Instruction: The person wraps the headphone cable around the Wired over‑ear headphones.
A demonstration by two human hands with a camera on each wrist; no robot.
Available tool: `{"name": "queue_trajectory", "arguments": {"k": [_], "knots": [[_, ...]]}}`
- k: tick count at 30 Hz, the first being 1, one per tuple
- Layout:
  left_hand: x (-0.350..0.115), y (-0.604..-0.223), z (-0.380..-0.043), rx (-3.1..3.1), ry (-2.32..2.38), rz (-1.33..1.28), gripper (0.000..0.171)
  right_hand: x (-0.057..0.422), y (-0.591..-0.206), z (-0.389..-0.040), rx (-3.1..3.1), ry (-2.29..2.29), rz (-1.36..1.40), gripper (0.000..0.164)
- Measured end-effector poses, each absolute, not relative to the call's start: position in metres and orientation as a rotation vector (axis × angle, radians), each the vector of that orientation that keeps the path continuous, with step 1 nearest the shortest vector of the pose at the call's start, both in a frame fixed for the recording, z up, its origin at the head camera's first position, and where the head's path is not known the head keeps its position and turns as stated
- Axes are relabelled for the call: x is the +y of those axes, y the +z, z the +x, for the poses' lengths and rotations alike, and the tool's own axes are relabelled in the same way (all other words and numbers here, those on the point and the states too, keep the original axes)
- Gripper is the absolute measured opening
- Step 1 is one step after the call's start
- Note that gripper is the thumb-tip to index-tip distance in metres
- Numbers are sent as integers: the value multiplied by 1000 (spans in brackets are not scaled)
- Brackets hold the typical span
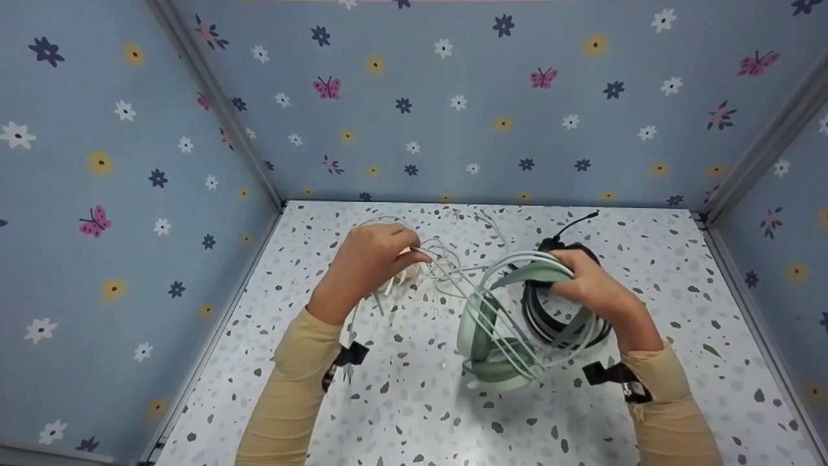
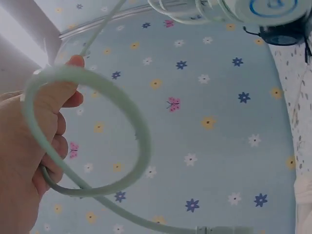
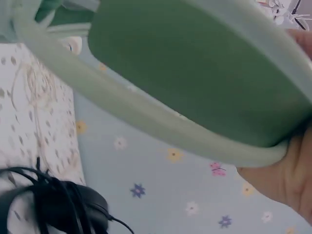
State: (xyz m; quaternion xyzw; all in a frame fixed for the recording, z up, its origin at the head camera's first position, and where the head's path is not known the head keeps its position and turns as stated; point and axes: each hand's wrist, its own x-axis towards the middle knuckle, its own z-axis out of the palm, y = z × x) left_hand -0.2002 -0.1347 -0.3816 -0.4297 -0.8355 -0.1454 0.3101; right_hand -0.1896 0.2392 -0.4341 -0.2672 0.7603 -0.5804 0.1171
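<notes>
Pale green headphones (image 1: 475, 333) hang tilted over the middle right of the table, their cable looped around them. My right hand (image 1: 598, 288) grips the headband (image 3: 195, 78), with thumb and fingers around its curve. My left hand (image 1: 374, 262) pinches the pale green cable (image 2: 144, 146) between thumb and fingers. From there the cable runs across to the earcups in the head view, and a loose loop of it hangs by the hand in the left wrist view.
Black headphones (image 3: 73, 204) with a wound cable lie behind the green pair, partly hidden. A tangle of thin white cords (image 1: 446, 262) lies at the back middle of the speckled table (image 1: 414, 414). Flower-patterned panels (image 1: 479, 103) enclose the back and sides.
</notes>
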Motion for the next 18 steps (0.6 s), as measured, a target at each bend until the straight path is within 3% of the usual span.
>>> {"name": "queue_trajectory", "arguments": {"k": [5, 10, 15, 18], "knots": [[-145, -404, -229, -2387, -577, -1163, 25, 243, -454, -192, 1661, -1900, -1041, 37], [-151, -433, -251, -2569, -1113, -1056, 19, 240, -488, -202, 865, -2026, -1151, 40], [-143, -476, -262, -2654, -1528, -896, 29, 232, -518, -200, 394, -2131, -1211, 39], [-132, -503, -255, -2701, -1572, -853, 33, 228, -528, -196, 276, -2218, -1255, 21]]}}
